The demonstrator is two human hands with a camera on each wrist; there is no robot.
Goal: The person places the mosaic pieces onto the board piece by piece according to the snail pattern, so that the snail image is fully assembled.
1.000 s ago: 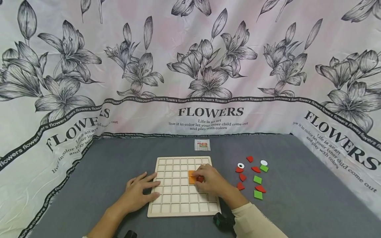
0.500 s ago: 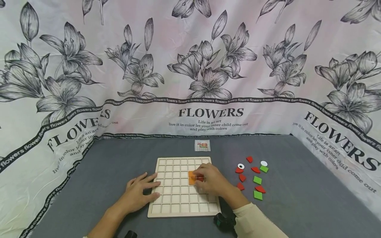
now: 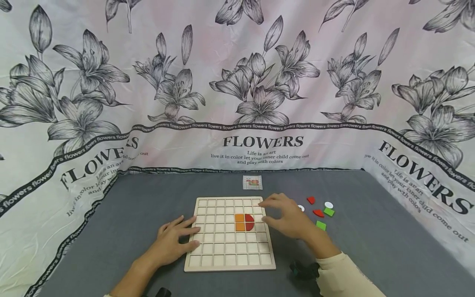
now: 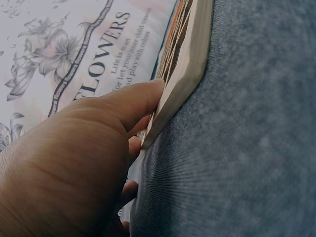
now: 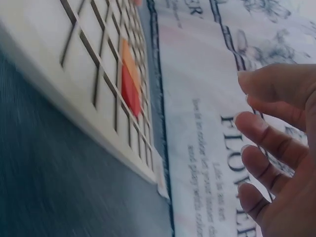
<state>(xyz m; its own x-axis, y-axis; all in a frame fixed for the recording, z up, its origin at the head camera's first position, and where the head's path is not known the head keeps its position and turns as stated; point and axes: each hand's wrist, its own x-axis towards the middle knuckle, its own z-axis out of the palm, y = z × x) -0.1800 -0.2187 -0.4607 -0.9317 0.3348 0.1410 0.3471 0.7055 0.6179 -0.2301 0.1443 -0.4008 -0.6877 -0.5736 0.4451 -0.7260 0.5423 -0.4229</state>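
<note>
1. On the grey cloth [image 3: 148, 202], the gridded wooden board [image 3: 230, 248] is lying flat; the clock directions here are taking 12 as the side away from the person.
2. The left hand [image 3: 170, 243] is resting at the board's 9 o'clock edge, unclenched and grasping nothing; its fingers are spreading onto the rim, and in the left wrist view its thumb is touching the wooden edge.
3. The right hand [image 3: 287, 216] is hovering between the board's 2 and 3 o'clock, released, thumb and forefinger standing apart with nothing between them; its fingertips are pointing toward 9 o'clock, near the rim.
4. Just toward 1 o'clock from the board's centre, the far orange square [image 3: 240, 218] and the near orange square [image 3: 240, 227] are occupying neighbouring cells.
5. At their 3 o'clock, the far red quarter [image 3: 249, 218] and the near red quarter [image 3: 249, 226] are sitting in adjoining cells, forming a half-disc bulging toward 3 o'clock.
6. Beyond the board at 1 o'clock, a small picture card [image 3: 252, 182] is lying on the cloth.
7. From the right hand, a loose red piece [image 3: 311, 200] is lying at 2 o'clock, a white disc [image 3: 328, 204] between 2 and 3, and a green square [image 3: 320, 225] between 3 and 4.
8. A floral backdrop [image 3: 178, 144] is hanging at 12 o'clock.
</note>
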